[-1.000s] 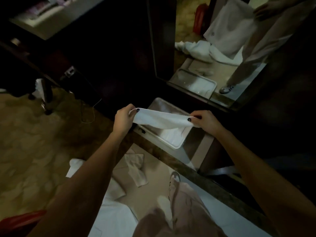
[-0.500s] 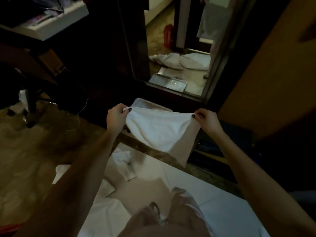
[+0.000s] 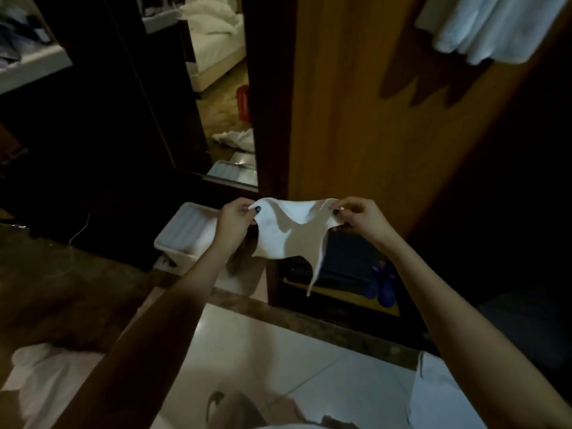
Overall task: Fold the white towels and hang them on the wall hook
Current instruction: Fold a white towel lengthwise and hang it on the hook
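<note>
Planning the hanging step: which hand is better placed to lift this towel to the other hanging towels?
Probably the right hand: it pinches the towel on the side of the hanging towels, up on the wooden wall. The left hand pinches the far corner.

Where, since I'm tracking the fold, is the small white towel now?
In the head view the towel hangs at centre, its top corners pinched by the left hand and right hand, before the wooden panel, right of the white bin.

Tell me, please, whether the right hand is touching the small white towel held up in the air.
Touching. The head view shows the right hand pinching a top corner of the white towel, its fingers curled onto the cloth with no gap.
</note>
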### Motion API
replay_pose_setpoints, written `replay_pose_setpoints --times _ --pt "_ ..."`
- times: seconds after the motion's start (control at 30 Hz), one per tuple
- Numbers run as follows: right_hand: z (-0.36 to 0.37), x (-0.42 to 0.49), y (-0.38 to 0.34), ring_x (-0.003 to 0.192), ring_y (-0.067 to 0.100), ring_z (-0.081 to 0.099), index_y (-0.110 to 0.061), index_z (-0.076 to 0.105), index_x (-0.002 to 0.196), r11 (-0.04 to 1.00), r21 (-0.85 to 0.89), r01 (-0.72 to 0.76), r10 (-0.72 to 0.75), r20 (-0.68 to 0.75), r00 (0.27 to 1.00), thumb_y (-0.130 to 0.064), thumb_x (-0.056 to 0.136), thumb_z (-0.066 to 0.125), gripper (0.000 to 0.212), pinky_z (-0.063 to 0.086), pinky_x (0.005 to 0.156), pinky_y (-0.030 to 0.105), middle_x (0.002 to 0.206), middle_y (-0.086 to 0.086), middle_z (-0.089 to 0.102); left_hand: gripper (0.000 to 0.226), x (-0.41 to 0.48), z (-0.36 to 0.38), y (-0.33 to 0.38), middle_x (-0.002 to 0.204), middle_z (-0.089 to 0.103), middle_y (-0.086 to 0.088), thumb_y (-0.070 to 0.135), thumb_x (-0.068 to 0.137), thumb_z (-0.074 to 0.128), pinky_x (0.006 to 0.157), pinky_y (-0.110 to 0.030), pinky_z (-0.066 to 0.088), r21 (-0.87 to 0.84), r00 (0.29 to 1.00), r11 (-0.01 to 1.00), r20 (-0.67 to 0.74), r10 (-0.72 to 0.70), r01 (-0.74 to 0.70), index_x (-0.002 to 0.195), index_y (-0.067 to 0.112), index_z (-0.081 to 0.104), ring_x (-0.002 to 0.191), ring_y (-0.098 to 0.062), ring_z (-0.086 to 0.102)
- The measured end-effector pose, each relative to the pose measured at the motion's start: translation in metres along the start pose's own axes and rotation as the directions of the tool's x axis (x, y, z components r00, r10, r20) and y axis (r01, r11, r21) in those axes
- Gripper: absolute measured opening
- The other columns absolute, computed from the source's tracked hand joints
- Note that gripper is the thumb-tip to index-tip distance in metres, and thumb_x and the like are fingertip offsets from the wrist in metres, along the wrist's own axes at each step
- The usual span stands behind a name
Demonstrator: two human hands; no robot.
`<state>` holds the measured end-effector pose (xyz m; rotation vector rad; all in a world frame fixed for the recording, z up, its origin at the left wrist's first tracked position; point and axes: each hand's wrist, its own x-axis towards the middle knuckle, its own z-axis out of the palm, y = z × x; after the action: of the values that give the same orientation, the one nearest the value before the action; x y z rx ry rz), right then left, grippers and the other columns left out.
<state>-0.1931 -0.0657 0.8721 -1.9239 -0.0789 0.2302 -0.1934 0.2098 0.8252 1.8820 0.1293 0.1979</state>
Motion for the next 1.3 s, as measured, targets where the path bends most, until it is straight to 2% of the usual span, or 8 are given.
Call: replay_pose_setpoints --times 0.2,0.27,0.37,0.47,0.57,0.73,1.03,1.3 --pt "-0.074 -0.033 -0.012 0.099 0.015 0.069 -0.008 0.068 0.106 0.995 -0.092 0.043 -0.028 0.154 0.988 -0.005 0.088 0.066 0.018 0.056 0.089 0.031 0.101 0.005 0.074 0.005 -0.018 0.097 0.084 0.075 0.063 -0.003 0.007 0.088 0.063 0.063 -0.02 0.054 -0.127 0.995 0.989 0.058 0.078 -0.07 0.093 0.007 0.061 0.064 -0.008 0.062" --pt "-0.09 -0.042 -0.015 0.087 0.011 0.071 -0.014 0.07 0.093 0.981 -0.175 0.08 -0.069 0.07 0.995 -0.012 0.09 0.066 0.006 0.056 0.085 0.032 0.084 0.0 0.076 0.006 -0.023 0.118 0.107 0.077 0.065 -0.001 0.007 0.089 0.062 0.061 -0.014 0.05 -0.134 0.987 0.987 0.12 0.107 -0.091 0.095 0.007 0.065 0.066 -0.007 0.061" --pt "-0.107 -0.054 -0.025 0.068 -0.006 0.061 -0.03 0.068 0.079 0.934 -0.317 0.166 -0.177 -0.005 0.984 -0.023 0.089 0.068 0.012 0.045 0.067 0.016 0.07 -0.012 0.067 0.01 -0.032 0.139 0.132 0.083 0.068 0.0 0.005 0.089 0.062 0.064 -0.012 0.049 -0.155 0.966 0.979 0.201 0.163 -0.133 0.096 0.007 0.068 0.069 -0.005 0.062" --pt "-0.123 -0.065 -0.032 0.082 -0.006 0.051 -0.031 0.067 0.081 0.863 -0.433 0.262 -0.298 -0.018 0.954 -0.026 0.084 0.073 0.008 0.036 0.07 0.009 0.09 -0.018 0.055 0.017 -0.042 0.156 0.152 0.09 0.07 0.003 0.005 0.089 0.062 0.07 -0.01 0.049 -0.182 0.924 0.967 0.307 0.227 -0.177 0.103 0.008 0.07 0.077 0.004 0.065" --pt "-0.135 -0.072 -0.035 0.111 0.006 0.042 -0.027 0.07 0.086 0.789 -0.56 0.251 -0.311 -0.012 0.95 -0.027 0.084 0.073 0.004 0.032 0.089 0.023 0.117 -0.007 0.055 0.019 -0.05 0.168 0.166 0.091 0.07 -0.001 0.002 0.086 0.064 0.07 -0.01 0.048 -0.231 0.889 0.956 0.375 0.262 -0.184 0.101 0.011 0.07 0.079 0.006 0.065" --pt "-0.148 -0.083 -0.043 0.087 0.02 0.065 -0.019 0.073 0.084 0.915 -0.339 0.218 -0.257 -0.075 0.964 -0.024 0.086 0.072 0.006 0.05 0.08 0.035 0.091 0.003 0.071 0.014 -0.051 0.178 0.185 0.079 0.068 -0.002 0.001 0.086 0.063 0.064 -0.01 0.046 -0.285 0.893 0.949 0.381 0.24 -0.133 0.089 0.014 0.061 0.067 0.001 0.064" --pt "-0.158 -0.081 -0.062 0.061 0.006 0.054 -0.027 0.066 0.068 0.932 -0.319 0.172 -0.275 -0.314 0.909 -0.033 0.085 0.072 0.019 0.04 0.056 0.023 0.069 -0.001 0.066 0.028 -0.055 0.186 0.213 0.099 0.068 -0.003 -0.001 0.084 0.067 0.074 -0.012 0.05 -0.39 0.846 0.906 0.414 0.335 -0.167 0.107 0.013 0.064 0.084 0.001 0.065" --pt "-0.169 -0.091 -0.085 0.053 0.019 0.04 0.001 0.059 0.073 0.909 -0.366 0.199 -0.287 -0.204 0.936 -0.041 0.1 0.044 0.052 0.033 0.052 0.033 0.063 0.01 0.05 0.022 -0.04 0.181 0.227 0.092 0.067 0.003 0.005 0.083 0.069 0.073 -0.016 0.051 -0.401 0.861 0.88 0.321 0.396 -0.255 0.094 0.024 0.065 0.086 -0.001 0.065"
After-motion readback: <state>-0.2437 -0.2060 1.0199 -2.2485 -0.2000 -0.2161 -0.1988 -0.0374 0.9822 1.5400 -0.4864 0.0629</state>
